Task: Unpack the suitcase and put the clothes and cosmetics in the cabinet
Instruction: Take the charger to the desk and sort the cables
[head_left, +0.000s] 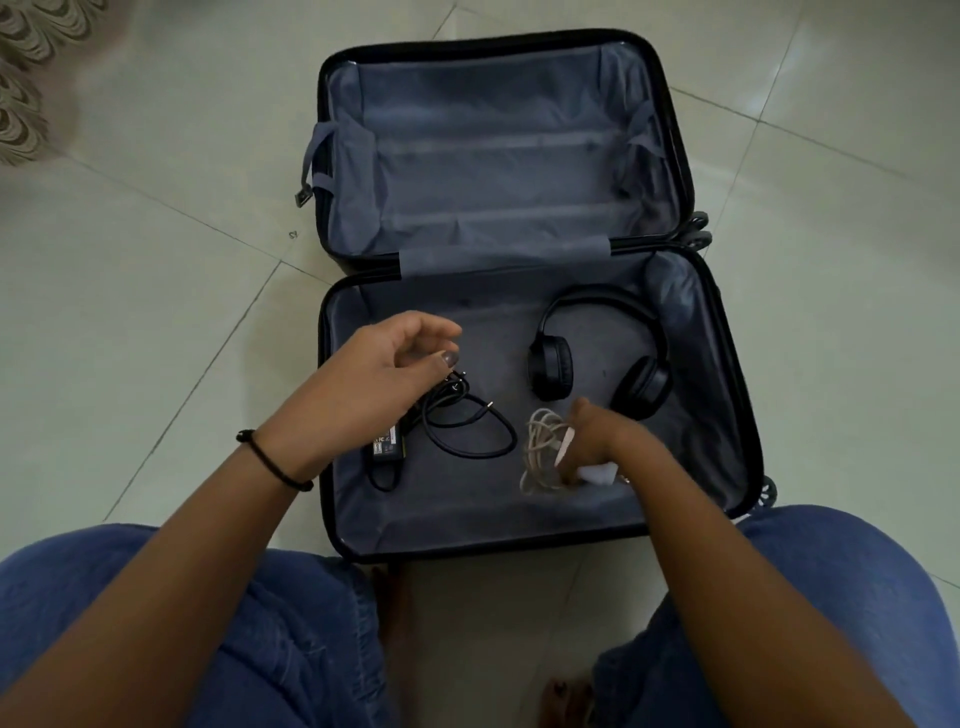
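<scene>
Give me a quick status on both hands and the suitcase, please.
Left hand over black charger, grip unclear. Right hand grips white cable. Suitcase open; headphones inside.

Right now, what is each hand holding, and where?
Right hand grips the white charger cable at its coil; left hand hangs over the black adapter cable, holding nothing.

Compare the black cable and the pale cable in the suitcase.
The black rubbery cable lies in wide loose loops; the pale beige cable is bunched tight. The black cable joins a black block adapter; the pale cable lies by a white plug. The left hand is over the black cable, the blurred right hand at the pale one. Both lie in the open black suitcase.
</scene>
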